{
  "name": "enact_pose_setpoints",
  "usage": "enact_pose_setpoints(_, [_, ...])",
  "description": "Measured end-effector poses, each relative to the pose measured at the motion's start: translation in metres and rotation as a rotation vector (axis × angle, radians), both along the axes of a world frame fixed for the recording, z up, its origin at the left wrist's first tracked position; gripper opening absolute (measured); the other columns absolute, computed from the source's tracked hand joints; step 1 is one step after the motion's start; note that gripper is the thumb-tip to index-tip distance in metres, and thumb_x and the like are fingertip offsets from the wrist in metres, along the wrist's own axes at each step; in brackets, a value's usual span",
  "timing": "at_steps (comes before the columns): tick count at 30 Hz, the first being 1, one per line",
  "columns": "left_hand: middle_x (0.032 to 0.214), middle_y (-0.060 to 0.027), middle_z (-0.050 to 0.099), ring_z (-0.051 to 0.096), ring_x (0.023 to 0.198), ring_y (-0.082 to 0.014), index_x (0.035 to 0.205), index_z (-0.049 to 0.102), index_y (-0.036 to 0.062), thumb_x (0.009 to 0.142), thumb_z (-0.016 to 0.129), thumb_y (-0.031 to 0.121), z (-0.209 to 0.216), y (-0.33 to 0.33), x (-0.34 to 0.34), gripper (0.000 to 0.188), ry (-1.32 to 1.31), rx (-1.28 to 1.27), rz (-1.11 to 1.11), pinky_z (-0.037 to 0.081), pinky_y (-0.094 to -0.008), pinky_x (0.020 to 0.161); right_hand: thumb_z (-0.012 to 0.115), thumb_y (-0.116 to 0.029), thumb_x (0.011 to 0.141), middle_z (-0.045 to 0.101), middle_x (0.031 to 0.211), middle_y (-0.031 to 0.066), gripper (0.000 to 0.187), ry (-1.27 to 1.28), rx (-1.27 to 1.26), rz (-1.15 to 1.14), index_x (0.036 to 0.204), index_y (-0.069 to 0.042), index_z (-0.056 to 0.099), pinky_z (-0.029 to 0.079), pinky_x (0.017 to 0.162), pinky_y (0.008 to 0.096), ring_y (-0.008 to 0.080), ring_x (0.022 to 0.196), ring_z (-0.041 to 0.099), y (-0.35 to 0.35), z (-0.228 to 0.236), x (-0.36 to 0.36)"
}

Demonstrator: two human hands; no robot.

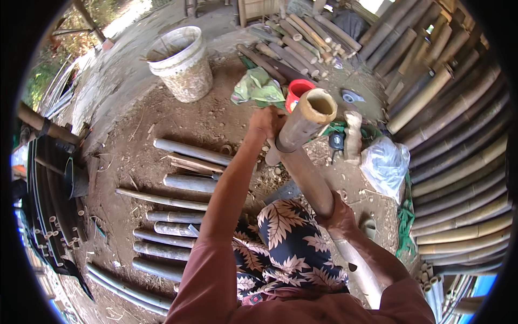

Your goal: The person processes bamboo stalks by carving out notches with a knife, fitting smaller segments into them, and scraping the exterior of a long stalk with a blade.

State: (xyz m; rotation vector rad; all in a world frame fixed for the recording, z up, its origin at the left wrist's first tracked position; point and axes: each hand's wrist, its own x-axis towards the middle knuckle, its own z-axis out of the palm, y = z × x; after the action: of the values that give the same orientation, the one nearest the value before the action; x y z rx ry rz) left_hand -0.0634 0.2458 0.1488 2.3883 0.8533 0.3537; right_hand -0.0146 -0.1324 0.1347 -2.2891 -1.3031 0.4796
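A thick bamboo pole slants across my front, its hollow cut end pointing away from me and its other end running back beneath my right forearm. My right hand is wrapped round the pole near my knee. Beside the pole's far end, my left hand is closed in a fist. Whatever it holds is hidden. A short rounded piece shows just below that fist, against the pole's side. A dark hole marks the pole's lower part, near my right arm.
Several cut bamboo lengths lie on the dirt floor at left. A dirty white bucket, a green cloth and a red container stand farther off. A clear plastic bag and stacked bamboo poles line the right side.
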Motion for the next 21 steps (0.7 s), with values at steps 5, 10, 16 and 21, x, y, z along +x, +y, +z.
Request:
enact_pose_setpoints(5, [0.099, -0.0182, 0.071, 0.067, 0.094, -0.0406, 0.095, 0.074, 0.0152, 0.086, 0.06, 0.043, -0.017, 0.025, 0.008, 0.032, 0.041, -0.05, -0.111, 0.054, -0.0484, 0.081, 0.08, -0.035, 0.07, 0.067, 0.106, 0.0275, 0.086, 0.105, -0.087, -0.032, 0.138, -0.002, 0.038, 0.06, 0.075, 0.0468, 0.0396, 0.089, 0.07, 0.026, -0.012, 0.007])
enact_pose_setpoints(10, [0.101, -0.0185, 0.07, 0.066, 0.096, -0.04, 0.098, 0.073, 0.0134, 0.087, 0.059, 0.04, -0.022, -0.001, 0.003, 0.032, -0.103, -0.064, -0.105, 0.053, -0.0473, 0.083, 0.081, -0.033, 0.069, 0.067, 0.11, 0.0266, 0.09, 0.149, -0.323, -0.162, 0.142, -0.004, 0.037, 0.058, 0.087, 0.0462, 0.0409, 0.095, 0.069, 0.023, 0.028, -0.004])
enact_pose_setpoints(16, [0.121, -0.0241, 0.062, 0.064, 0.106, -0.0406, 0.104, 0.071, 0.006, 0.088, 0.063, 0.044, -0.032, 0.029, -0.031, 0.042, -0.473, 0.156, -0.097, 0.05, -0.0454, 0.092, 0.082, -0.035, 0.066, 0.066, 0.111, 0.0258, 0.089, 0.196, -0.213, -0.069, 0.14, -0.01, 0.039, 0.057, 0.083, 0.0485, 0.0424, 0.095, 0.069, 0.044, 0.0, -0.011])
enact_pose_setpoints(21, [0.121, -0.0122, 0.068, 0.061, 0.113, -0.0209, 0.123, 0.066, 0.0003, 0.098, 0.05, 0.058, 0.113, -0.011, -0.026, 0.065, -0.739, -0.953, -0.222, 0.045, -0.0335, 0.101, 0.084, -0.034, 0.066, 0.066, 0.114, 0.0253, 0.096, 0.133, -0.346, -0.1, 0.145, -0.01, 0.035, 0.056, 0.087, 0.0452, 0.0401, 0.095, 0.069, 0.03, -0.015, -0.012])
